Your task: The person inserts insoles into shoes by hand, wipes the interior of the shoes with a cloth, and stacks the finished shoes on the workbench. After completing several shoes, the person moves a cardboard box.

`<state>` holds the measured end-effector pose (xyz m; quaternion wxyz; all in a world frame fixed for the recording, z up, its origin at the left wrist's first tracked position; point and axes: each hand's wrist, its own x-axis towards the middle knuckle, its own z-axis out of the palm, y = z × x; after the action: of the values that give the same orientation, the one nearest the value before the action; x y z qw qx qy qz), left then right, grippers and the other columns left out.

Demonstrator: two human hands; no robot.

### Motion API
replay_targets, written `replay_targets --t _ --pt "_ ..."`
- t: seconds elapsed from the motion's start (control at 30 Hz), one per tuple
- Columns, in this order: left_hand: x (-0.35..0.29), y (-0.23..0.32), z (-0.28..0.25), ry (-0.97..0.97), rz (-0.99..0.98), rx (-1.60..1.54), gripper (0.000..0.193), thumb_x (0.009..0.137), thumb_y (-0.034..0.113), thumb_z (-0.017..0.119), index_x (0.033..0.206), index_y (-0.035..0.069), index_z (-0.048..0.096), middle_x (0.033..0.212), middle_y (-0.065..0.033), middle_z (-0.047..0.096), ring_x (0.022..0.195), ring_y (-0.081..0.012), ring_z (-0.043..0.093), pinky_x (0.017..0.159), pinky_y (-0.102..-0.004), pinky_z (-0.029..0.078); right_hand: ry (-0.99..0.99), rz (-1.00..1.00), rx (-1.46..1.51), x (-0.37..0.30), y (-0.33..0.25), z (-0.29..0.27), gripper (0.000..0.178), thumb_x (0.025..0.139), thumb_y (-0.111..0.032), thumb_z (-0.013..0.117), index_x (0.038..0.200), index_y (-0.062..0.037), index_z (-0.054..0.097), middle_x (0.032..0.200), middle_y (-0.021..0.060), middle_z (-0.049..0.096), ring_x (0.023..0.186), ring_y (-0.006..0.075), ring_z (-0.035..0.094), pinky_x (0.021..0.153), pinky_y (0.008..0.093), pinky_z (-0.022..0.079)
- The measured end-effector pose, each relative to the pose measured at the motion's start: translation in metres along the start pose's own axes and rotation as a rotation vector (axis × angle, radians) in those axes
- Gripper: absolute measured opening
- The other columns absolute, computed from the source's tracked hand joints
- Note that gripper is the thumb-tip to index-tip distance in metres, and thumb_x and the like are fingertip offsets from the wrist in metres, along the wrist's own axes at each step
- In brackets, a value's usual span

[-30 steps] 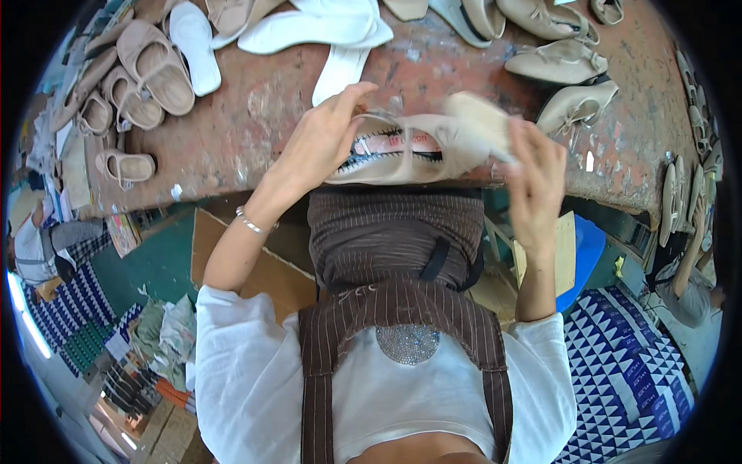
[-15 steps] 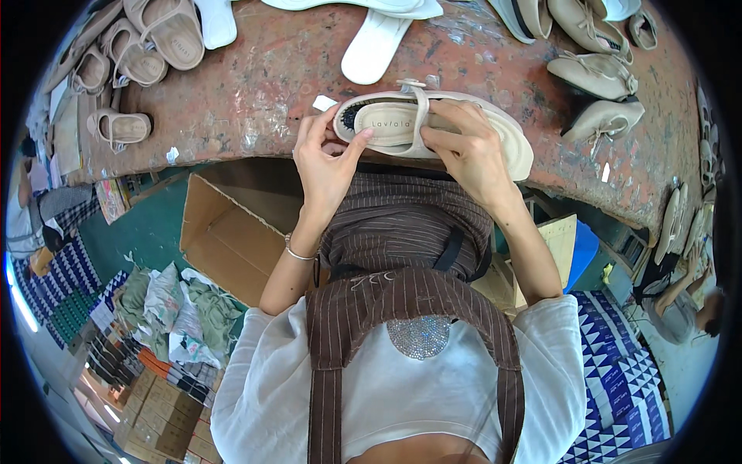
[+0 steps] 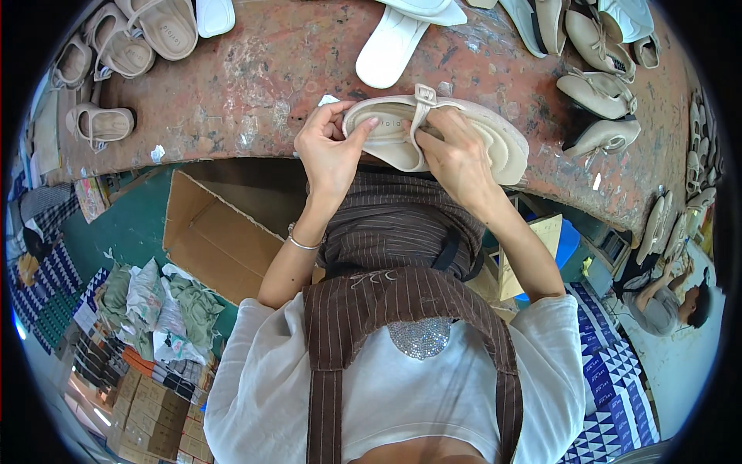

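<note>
A beige strapped sandal (image 3: 386, 147) lies sideways at the table's near edge, heel to the left. Its pale insole bears small print at the heel, and a buckle (image 3: 424, 94) sits on the strap. My left hand (image 3: 331, 147) grips the heel end, thumb inside against the insole and fingers curled round the outer rim. My right hand (image 3: 460, 151) is closed over the middle just right of the strap, its fingertips tucked inside and partly hidden. Beyond it, the wide front end (image 3: 510, 151) shows a padded sole with curved lines.
Beige sandals (image 3: 127, 46) stand at the far left, beige shoes (image 3: 599, 97) at the right. White insoles (image 3: 390, 50) lie at the back of the worn red table (image 3: 263, 85). A cardboard box (image 3: 212, 232) stands below left. Another person (image 3: 665, 301) sits at the far right.
The dark lining that showed at the heel is now covered by the insole. The sandal has tilted and shifted slightly right. My hands keep their grip; the whole view has shifted a little.
</note>
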<state>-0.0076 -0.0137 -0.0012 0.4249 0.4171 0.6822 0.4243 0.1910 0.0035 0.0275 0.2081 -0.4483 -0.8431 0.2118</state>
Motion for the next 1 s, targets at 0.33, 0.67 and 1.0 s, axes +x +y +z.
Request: replay_targets --t 0.33,0.67,1.0 --pt "0.013 -0.007 0.000 0.029 0.087 0.033 0.006 0.086 -0.001 0.067 0.089 -0.005 0.069 0.069 -0.0064 0.064 0.054 -0.0051 0.054 0.048 -0.0234 0.041 -0.541 -0.095 0.013 0.022 -0.001 -0.008 0.047 0.078 0.000 0.058 0.122 -0.0095 0.068 0.101 0.0162 0.070 0.097 0.0318 0.067 0.086 0.0419 0.053" --pt "-0.004 0.008 0.004 -0.045 0.120 0.316 0.005 0.087 0.006 0.064 0.086 0.002 0.063 0.062 -0.0163 0.061 0.051 -0.0272 0.061 0.052 -0.0388 0.046 0.025 0.214 -0.029 -0.015 0.012 -0.036 0.029 0.074 -0.001 0.063 0.100 -0.0054 0.074 0.110 0.0105 0.072 0.111 0.0277 0.064 0.115 0.0458 0.032" --pt "-0.080 0.042 0.057 -0.270 0.848 0.605 0.033 0.078 0.027 0.078 0.097 0.004 0.067 0.100 -0.0093 0.064 0.094 -0.0285 0.060 0.076 -0.0368 0.051 0.433 0.263 0.097 -0.007 0.019 -0.074 0.024 0.072 -0.002 0.069 0.095 -0.0026 0.064 0.111 0.0141 0.066 0.103 0.0341 0.066 0.079 0.0376 0.054"
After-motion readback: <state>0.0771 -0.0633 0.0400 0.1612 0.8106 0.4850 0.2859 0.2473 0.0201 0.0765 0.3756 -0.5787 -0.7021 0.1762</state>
